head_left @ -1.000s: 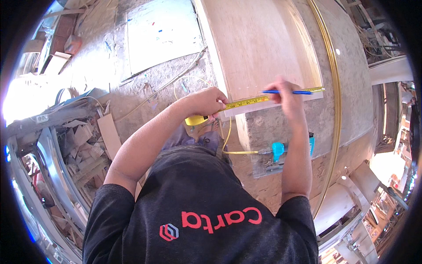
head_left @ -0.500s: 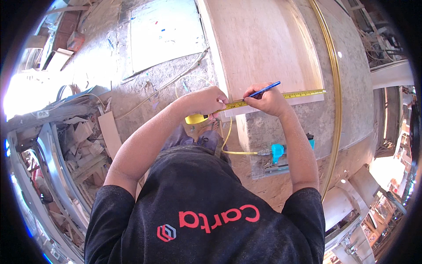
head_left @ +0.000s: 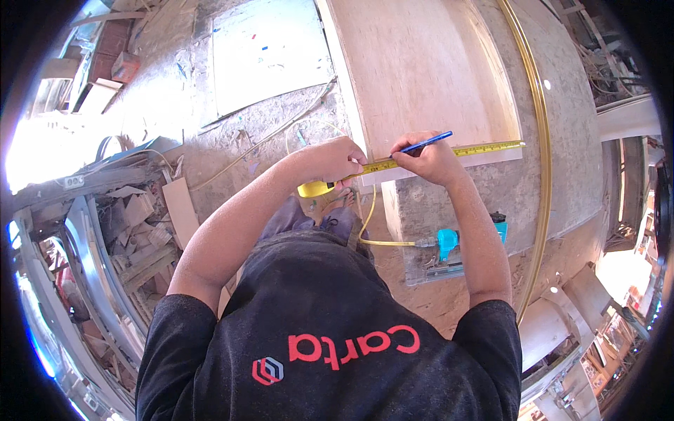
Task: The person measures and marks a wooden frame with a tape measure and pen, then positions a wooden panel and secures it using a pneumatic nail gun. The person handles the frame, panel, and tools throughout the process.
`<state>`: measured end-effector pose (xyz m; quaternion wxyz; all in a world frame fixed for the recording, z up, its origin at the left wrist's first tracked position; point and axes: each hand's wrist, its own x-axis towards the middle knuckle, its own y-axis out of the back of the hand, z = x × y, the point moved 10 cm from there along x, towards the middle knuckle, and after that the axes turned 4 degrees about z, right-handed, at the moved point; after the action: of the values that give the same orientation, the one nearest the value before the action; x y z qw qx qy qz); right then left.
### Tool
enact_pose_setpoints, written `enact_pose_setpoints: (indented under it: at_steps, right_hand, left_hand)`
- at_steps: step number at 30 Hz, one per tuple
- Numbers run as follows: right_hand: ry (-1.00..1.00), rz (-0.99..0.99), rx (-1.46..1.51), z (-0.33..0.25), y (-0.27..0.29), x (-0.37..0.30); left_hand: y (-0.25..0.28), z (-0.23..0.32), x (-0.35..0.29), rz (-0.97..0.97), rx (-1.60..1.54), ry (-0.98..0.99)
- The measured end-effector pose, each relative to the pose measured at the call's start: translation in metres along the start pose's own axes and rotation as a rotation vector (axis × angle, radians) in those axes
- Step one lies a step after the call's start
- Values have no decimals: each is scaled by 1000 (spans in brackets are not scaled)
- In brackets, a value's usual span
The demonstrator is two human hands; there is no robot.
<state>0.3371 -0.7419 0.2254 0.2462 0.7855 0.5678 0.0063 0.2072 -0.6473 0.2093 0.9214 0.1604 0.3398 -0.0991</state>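
At the far left lie jumbled wood scraps (head_left: 144,217), and right of them, farther off, a pale sheet (head_left: 270,63) with small coloured specks. Next comes the yellow tape measure (head_left: 316,189), its case at the near left corner of a shallow wooden tray (head_left: 428,77). The left hand (head_left: 342,160) has its fingers clamped on the tape measure, whose blade runs rightward along the tray's near edge. A yellow hose (head_left: 390,243) leads right to a teal tool (head_left: 448,243). The right hand (head_left: 428,160) has its fingers clamped on a blue pen (head_left: 435,138), slanting down left to the blade (whether its tip touches wood, I cannot tell). Farthest right runs a long gold strip (head_left: 545,140).
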Motion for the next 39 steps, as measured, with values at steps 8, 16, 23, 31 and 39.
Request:
enact_pose_setpoints:
  at_steps: [8,16,23,31,39]
  right_hand:
    - [14,10,21,2,-1,0]
    - [35,72,78,4,10,0]
    - [-46,1332,249,-26,147,-128]
    - [-116,1538,242,-21,95,-138]
    - [32,1339,280,-108,-12,6]
  left_hand:
    - [1,3,-3,21,-3,12]
    - [-1,-2,-3,66,-40,9]
    - [10,3,-33,82,-152,-59]
    - [92,-70,-84,151,-412,-23]
    - [193,-129,-113,161,-460,-125]
